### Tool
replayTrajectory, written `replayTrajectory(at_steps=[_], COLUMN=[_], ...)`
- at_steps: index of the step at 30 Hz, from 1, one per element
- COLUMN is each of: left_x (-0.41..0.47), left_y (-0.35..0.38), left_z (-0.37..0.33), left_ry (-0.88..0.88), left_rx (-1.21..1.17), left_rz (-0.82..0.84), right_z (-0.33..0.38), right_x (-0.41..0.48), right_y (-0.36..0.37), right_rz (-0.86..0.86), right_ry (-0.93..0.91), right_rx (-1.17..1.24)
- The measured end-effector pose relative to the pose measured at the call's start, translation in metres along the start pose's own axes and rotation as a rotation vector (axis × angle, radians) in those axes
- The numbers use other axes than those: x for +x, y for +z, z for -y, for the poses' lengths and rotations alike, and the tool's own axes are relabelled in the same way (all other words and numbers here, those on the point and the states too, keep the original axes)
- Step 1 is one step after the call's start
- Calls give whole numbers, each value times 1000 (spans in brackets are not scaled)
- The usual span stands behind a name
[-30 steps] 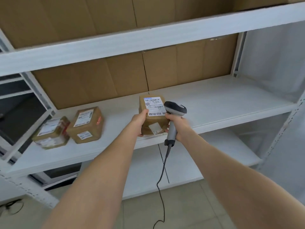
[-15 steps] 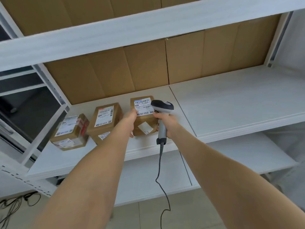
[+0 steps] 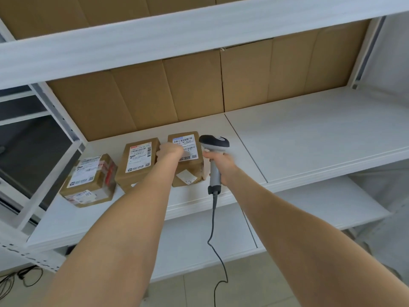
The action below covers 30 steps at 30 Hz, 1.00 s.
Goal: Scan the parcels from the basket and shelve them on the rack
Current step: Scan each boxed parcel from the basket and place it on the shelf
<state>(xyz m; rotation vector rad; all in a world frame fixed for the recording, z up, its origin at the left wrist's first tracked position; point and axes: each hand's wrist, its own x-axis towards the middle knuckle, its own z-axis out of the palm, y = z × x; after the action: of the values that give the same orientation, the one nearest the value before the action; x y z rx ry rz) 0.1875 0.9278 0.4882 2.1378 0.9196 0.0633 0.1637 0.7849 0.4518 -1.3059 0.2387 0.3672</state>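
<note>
Forearms fill the near view, both reaching up and away from us toward the rack. Below them lie the tiled floor (image 3: 232, 293) and some loose wires (image 3: 22, 278) at the far left. A dark cable (image 3: 212, 229) hangs from the scanner (image 3: 213, 143) and curls down toward the floor, passing in front of the lower shelf (image 3: 321, 204).

Our right hand (image 3: 221, 167) is clenched round the scanner's grey handle. The handle runs roughly upright, and the dark head points left, over the right edge of the nearest parcel (image 3: 188, 169). Our left hand (image 3: 169, 150) sits on that parcel's far left corner. The hand is blurred, but its fingers appear to curl over the edge and grasp the box. This parcel rests flat on the middle shelf (image 3: 309, 140), close to the front lip. Its long axis runs from the lip back toward the rear, and its white label faces up with the barcode at the far end.

Just beside it on the left stands the middle parcel (image 3: 138, 162), label up (our left forearm hides its near right corner). The taped parcel (image 3: 90, 180) lies further left, a little apart and turned slightly.

Behind all three, brown cardboard backing (image 3: 199, 85) closes the rear of the shelf. A white upright (image 3: 59, 111) stands at the left, and the upper shelf (image 3: 177, 34) crosses above.
</note>
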Motion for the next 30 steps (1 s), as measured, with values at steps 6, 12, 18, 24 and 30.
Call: replayTrajectory(at_steps=[6, 12, 18, 24, 30], left_x=[-11, -43, -133, -257, -384], left_y=[10, 60, 159, 241, 300], left_z=[-28, -73, -116, -132, -118], left_ry=[220, 488, 685, 840, 979], left_rx=[74, 52, 122, 213, 324], left_rz=[-134, -67, 218, 451, 624], right_z=[17, 35, 38, 19, -18], right_x=[-2, -25, -83, -168, -261], right_y=[-33, -103, -206, -309, -394], right_rz=[-134, -305, -560, -829, -964], right_ry=[-70, -137, -197, -218, -263], right_rx=[38, 220, 411, 522, 711])
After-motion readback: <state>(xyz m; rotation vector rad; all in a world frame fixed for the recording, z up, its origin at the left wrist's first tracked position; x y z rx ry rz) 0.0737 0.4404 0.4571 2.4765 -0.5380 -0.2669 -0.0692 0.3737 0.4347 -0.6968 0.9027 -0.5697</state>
